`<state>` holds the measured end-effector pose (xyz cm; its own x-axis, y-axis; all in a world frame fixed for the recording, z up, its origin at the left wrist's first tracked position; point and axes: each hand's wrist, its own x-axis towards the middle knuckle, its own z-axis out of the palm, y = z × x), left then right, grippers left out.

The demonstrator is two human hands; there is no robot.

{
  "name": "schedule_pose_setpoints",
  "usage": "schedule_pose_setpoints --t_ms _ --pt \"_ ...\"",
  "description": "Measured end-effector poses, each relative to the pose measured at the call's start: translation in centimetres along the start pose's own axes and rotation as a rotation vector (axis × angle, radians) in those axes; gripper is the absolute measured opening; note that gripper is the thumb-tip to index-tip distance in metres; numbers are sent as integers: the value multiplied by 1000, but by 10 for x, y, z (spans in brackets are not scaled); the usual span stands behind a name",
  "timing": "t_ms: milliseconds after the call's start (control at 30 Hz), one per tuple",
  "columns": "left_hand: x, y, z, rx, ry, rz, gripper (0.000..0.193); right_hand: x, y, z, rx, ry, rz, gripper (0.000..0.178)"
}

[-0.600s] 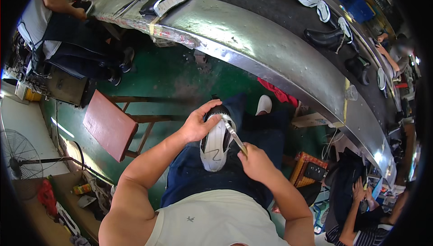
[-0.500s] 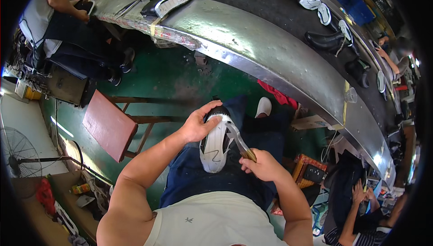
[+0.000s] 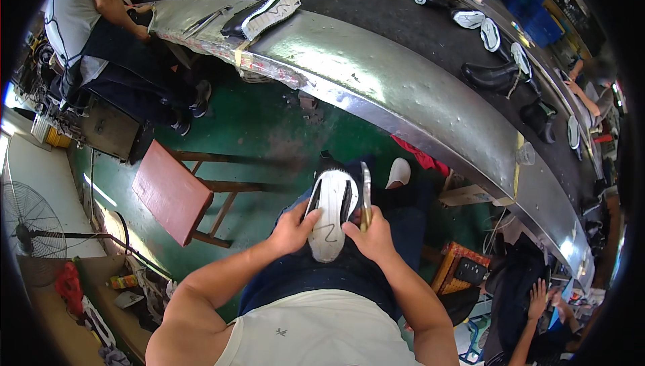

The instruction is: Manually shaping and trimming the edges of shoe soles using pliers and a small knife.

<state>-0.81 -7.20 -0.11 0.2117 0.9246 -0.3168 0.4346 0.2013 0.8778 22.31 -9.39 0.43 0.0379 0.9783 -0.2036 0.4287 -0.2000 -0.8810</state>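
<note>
Sole up over my lap is a black shoe, with a white inner sole bearing a dark squiggle and a white-edged black upper. My left hand grips its left side, thumb on the sole. Closed around metal pincers with a brass-coloured handle is my right hand. The pincers point away from me along the shoe's right side, apart from the sole. My right thumb presses the shoe's right edge.
A curved metal bench borders a dark belt carrying several shoes. Another shoe and tools lie on the bench. A brown stool stands left, near a fan. Other people work at left and right.
The pincers have come off the shoe's toe end and now point straight away from me. My left hand slid nearer along the shoe; my right moved in against its edge.
</note>
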Motion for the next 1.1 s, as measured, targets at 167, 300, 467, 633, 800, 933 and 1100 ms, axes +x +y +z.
schedule_pose_setpoints --t_ms 167,300,467,633,800,933,1100 --pt "-4 4 -14 -97 -211 -69 50 9 30 21 -23 -76 -79 56" --pt "1 -29 -1 -63 -322 59 72 -5 35 5 419 -277 157 33" --pt "15 26 10 46 -492 109 80 -26 56 -12 346 -161 46 43" --pt "47 63 53 -28 -778 59 84 -37 79 -50 413 -50 1 54" --pt "56 3 122 -344 -769 -158 95 -82 91 -100 525 -135 611 31" --pt "40 21 117 -26 -767 11 96 -128 102 -116 443 22 549 27" --pt "26 12 127 24 -675 66 106 -120 58 -138 -272 -353 185 40"
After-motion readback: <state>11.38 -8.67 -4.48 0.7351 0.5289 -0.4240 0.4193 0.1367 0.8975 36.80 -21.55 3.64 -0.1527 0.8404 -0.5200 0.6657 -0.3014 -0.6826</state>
